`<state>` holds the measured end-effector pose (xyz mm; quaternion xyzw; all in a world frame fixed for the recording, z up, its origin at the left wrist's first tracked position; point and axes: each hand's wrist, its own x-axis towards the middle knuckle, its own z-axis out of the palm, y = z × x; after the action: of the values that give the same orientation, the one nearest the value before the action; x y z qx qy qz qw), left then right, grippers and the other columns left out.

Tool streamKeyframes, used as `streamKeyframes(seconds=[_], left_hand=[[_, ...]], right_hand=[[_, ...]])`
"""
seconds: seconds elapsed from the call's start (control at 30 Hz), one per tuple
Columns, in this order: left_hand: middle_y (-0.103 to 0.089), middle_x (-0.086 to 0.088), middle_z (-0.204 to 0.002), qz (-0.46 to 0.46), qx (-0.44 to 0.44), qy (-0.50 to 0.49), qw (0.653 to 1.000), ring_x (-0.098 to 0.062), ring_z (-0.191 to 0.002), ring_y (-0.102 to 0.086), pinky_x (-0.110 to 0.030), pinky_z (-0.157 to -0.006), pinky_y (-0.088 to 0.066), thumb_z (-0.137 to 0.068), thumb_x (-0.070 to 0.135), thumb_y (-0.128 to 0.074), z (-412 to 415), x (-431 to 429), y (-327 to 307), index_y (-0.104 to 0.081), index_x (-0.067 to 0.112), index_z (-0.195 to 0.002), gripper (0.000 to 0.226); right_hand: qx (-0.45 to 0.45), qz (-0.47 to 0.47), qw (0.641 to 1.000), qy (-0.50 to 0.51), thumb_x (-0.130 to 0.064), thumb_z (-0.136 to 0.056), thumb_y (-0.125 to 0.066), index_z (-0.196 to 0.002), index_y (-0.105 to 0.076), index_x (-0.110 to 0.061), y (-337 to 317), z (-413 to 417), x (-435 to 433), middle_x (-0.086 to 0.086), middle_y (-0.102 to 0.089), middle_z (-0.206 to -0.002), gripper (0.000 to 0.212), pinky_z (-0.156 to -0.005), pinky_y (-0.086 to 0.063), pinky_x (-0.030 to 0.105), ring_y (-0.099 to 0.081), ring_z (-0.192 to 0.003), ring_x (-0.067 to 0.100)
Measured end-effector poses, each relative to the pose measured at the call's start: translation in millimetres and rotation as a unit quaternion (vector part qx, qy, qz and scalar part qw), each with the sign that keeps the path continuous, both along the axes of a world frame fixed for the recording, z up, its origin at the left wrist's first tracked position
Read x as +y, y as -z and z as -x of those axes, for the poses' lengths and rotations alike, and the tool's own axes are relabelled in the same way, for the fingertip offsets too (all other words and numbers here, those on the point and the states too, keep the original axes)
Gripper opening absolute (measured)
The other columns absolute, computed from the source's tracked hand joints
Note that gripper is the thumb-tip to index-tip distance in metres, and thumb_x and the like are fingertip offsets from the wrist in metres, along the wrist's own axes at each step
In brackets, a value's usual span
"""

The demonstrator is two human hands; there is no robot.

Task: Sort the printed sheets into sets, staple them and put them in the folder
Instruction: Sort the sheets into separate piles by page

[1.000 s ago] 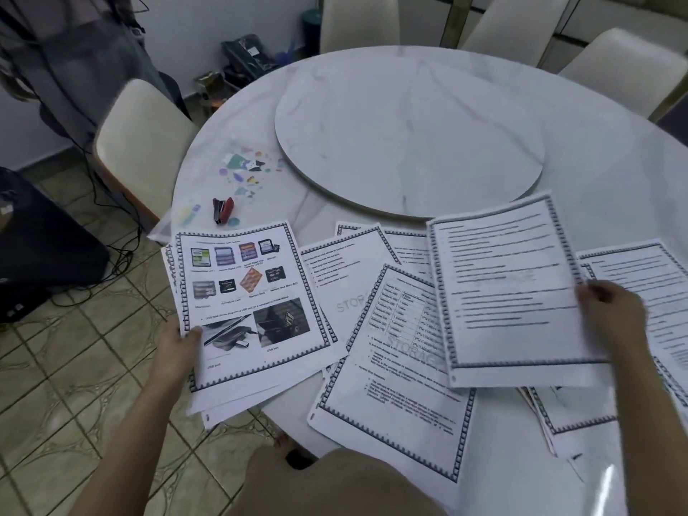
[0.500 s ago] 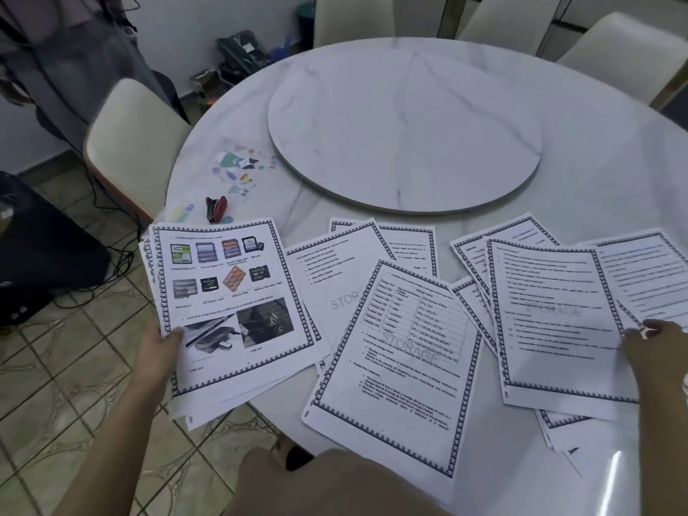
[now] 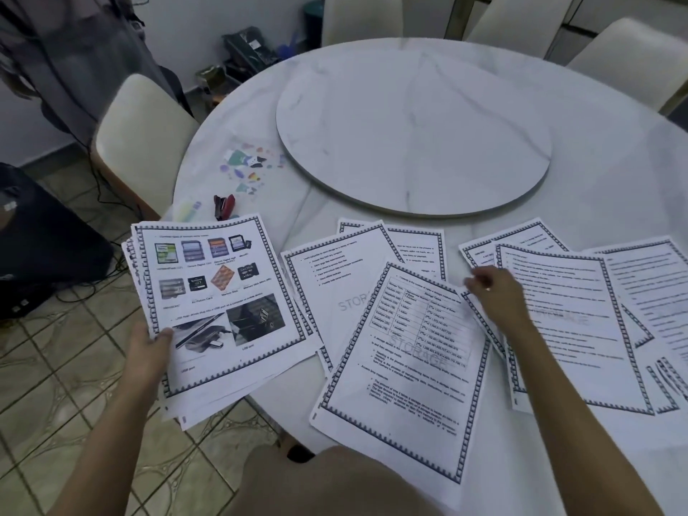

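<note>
- My left hand [image 3: 149, 351] grips the stack of sheets [image 3: 219, 310] at its lower left corner, with my thumb on top.
- The stack hangs partly past the table edge, over the floor. Its top page is flat and white, with a dark toothed border and little colour pictures of memory cards. The pages below it peek out in a messy fan.
- My right hand [image 3: 495, 296] reaches over the loose pages lying on the table. My fingertips are a blur, so I cannot tell if they pinch a page or only touch it.
- Just beside that hand lies the grid page [image 3: 402, 385]. It is tilted and has a box of rows on it, with a big grey word, STORAGE, across it.
- The right pile [image 3: 566, 329] has thin lines of words that are too small to read. The picture's edge cuts off its far pages.
- The middle pages [image 3: 335, 284] are partly hidden under the grid page.
- A small red and black stapler [image 3: 223, 206] lies on the table near the top edge of my stack.
- The table [image 3: 614, 188] is round, smooth white stone with grey veins. A round turning plate [image 3: 413, 132] of the same stone sits in its middle.
- Small flat coloured bits [image 3: 245, 165] lie near the stapler. I cannot tell what they are.
- Soft cream chairs [image 3: 145, 135] stand around the table, on a floor of patterned tiles [image 3: 56, 385].
</note>
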<state>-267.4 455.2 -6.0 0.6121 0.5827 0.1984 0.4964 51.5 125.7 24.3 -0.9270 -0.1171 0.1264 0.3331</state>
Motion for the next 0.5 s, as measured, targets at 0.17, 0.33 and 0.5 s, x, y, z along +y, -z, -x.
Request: streamKeyframes(seconds=[0.17,0.33,0.5], left_hand=[[-0.047,-0.021,-0.136,-0.006,-0.006,-0.001,1.0,-0.04,-0.122,-0.046,-0.039,-0.092,-0.037,-0.097,0.001,-0.037,9,3,-2,-0.039,0.0,-0.135,0.038],[-0.049,-0.02,-0.134,0.004,-0.003,-0.013,1.0,-0.04,-0.118,-0.049,-0.043,-0.092,-0.04,-0.098,0.006,-0.039,21,15,6,-0.041,0.002,-0.135,0.037],[-0.05,-0.019,-0.133,0.018,0.0,-0.002,1.0,-0.038,-0.117,-0.051,-0.04,-0.09,-0.04,-0.098,0.007,-0.041,24,16,15,-0.043,0.002,-0.132,0.035]], right_hand=[[0.021,0.035,0.996,-0.085,-0.024,-0.085,-0.064,-0.12,-0.056,-0.001,12,-3,72,0.019,-0.057,-0.115,0.043,-0.093,-0.042,0.035,-0.055,-0.107,0.03],[0.006,0.127,0.987,-0.096,-0.043,-0.076,-0.07,-0.117,-0.052,0.001,26,-8,116,0.021,-0.05,-0.12,0.062,-0.094,-0.039,0.038,-0.046,-0.115,0.035],[-0.018,0.206,0.975,-0.085,-0.041,-0.075,-0.069,-0.123,-0.045,0.004,29,-1,136,0.022,-0.043,-0.127,0.07,-0.095,-0.04,0.041,-0.04,-0.12,0.035]])
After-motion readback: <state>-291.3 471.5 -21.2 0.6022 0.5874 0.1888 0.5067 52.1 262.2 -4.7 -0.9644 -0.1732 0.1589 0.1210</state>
